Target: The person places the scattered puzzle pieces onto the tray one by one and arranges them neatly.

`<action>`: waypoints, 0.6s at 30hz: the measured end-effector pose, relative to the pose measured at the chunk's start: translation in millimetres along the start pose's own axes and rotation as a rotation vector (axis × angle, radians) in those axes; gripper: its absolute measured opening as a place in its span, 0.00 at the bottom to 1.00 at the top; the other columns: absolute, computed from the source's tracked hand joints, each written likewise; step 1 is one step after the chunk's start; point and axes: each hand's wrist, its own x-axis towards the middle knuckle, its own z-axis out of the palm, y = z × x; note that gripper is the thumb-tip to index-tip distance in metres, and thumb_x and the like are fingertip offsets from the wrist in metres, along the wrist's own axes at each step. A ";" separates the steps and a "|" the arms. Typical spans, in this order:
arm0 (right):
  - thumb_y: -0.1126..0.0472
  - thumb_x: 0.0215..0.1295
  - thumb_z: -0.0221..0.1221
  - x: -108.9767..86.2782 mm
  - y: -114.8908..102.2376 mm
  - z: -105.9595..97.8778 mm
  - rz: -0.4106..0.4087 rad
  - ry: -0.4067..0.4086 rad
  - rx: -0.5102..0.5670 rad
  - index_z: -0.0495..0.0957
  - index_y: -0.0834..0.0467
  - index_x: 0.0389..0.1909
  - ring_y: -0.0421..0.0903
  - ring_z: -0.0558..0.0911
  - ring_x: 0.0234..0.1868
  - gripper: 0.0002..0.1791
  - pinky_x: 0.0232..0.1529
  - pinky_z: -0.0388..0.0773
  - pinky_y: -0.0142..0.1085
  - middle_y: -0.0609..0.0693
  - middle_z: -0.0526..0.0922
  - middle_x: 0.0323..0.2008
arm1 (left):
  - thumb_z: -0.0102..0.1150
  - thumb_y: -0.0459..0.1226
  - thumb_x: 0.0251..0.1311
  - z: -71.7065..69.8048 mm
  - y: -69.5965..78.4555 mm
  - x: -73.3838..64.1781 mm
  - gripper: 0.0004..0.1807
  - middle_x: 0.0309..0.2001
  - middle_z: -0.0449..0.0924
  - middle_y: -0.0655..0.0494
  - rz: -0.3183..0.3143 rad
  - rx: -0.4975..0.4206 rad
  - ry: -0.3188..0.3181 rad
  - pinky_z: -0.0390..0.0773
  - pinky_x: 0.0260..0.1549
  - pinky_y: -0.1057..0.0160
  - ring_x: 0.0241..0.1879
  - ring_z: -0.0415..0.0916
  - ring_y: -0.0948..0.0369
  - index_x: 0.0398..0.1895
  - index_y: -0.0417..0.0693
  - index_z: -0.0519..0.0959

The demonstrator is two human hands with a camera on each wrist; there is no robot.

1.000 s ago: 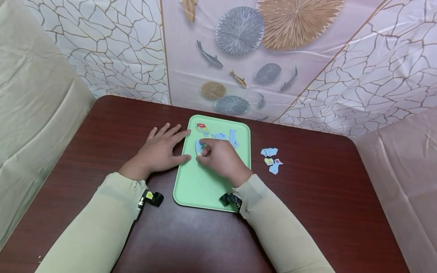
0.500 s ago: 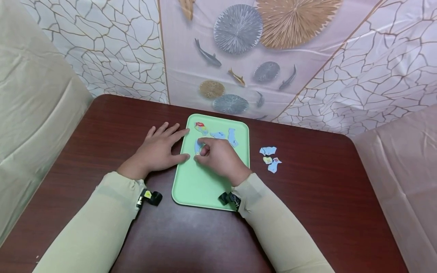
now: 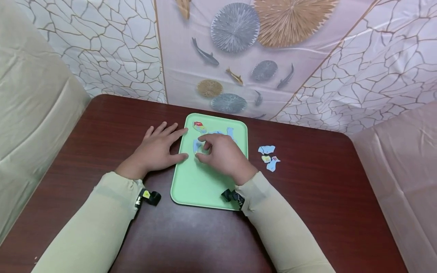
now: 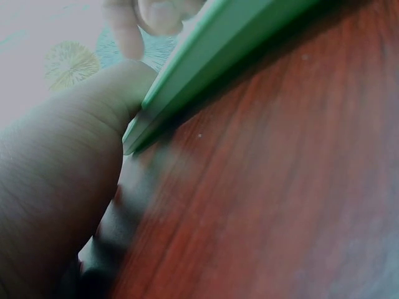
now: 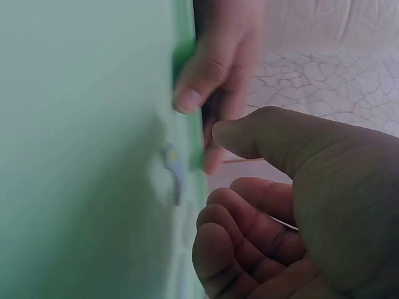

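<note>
My left hand (image 3: 153,151) lies with fingers spread beside a light green tray (image 3: 198,189), its thumb and index fingertips on the left rim. My right hand (image 3: 223,155) hovers over the tray with thumb and forefinger apart and nothing between them. Just left of those fingertips a pale blue, irregular, paper-like piece (image 3: 196,146) lies on the tray; the right wrist view shows that piece (image 5: 173,171) flat and apart from the fingers. Along the tray's far side are a red-and-yellow piece (image 3: 199,126) and a blue piece (image 3: 230,132), plus another partly hidden behind the right hand.
To the tray's right, on the dark wood table (image 3: 307,182), lie a blue piece (image 3: 266,149), a small yellow piece (image 3: 266,159) and a blue piece with a red patch (image 3: 272,165). Patterned cloth (image 3: 228,68) hangs behind the table.
My right thumb and forefinger have parted and drawn slightly off the blue piece, leaving it on the tray. The left hand keeps its place on the rim.
</note>
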 end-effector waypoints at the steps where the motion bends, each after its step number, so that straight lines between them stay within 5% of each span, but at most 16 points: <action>1: 0.53 0.71 0.77 -0.8 -0.9 -3.7 0.003 0.003 -0.010 0.88 0.56 0.67 0.45 0.87 0.44 0.27 0.52 0.86 0.42 0.49 0.92 0.44 | 0.64 0.64 0.74 -0.3 0.1 -0.2 0.48 0.93 0.50 0.45 -0.001 0.000 0.000 0.37 0.86 0.23 0.93 0.38 0.36 0.93 0.70 0.58; 10: 0.53 0.70 0.76 -12.2 3.2 -42.6 0.046 0.059 -0.070 0.90 0.56 0.61 0.48 0.89 0.42 0.22 0.50 0.87 0.44 0.54 0.93 0.50 | 0.64 0.65 0.74 0.8 -0.5 -0.1 0.48 0.93 0.51 0.45 -0.005 -0.006 0.007 0.37 0.86 0.24 0.93 0.38 0.37 0.93 0.71 0.58; 18: 0.52 0.69 0.77 -26.2 21.1 -80.6 0.141 0.054 -0.127 0.90 0.57 0.60 0.53 0.90 0.52 0.23 0.56 0.86 0.50 0.56 0.93 0.53 | 0.64 0.64 0.74 1.1 -0.6 0.2 0.48 0.93 0.50 0.46 -0.005 -0.015 0.000 0.36 0.86 0.25 0.93 0.37 0.38 0.93 0.71 0.58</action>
